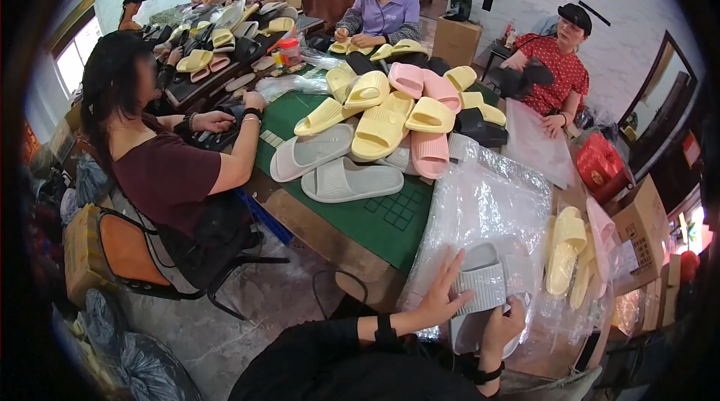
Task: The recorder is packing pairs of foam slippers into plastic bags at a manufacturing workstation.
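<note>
In front of me lies a pair of grey slide slippers [480, 287], with shiny clear plastic [519, 260] over them that looks like a bag. My left hand [441, 297] has its fingers stretched out and rests against the left side of the nearer slipper's ribbed strap. On the other side, my right hand [504, 330] is closed at the plastic's edge beside the slipper; its fingertips are partly hidden. Flat clear bags [480, 195] lie stacked under and beyond the slippers. Just to the right are yellow slippers [566, 251] on more plastic.
A heap of yellow, pink, grey and black slippers [384, 125] covers the green table [394, 232]. A person in maroon [169, 176] sits left, one in purple [386, 15] across, one in red [551, 64] at right. A cardboard box [645, 232] stands right.
</note>
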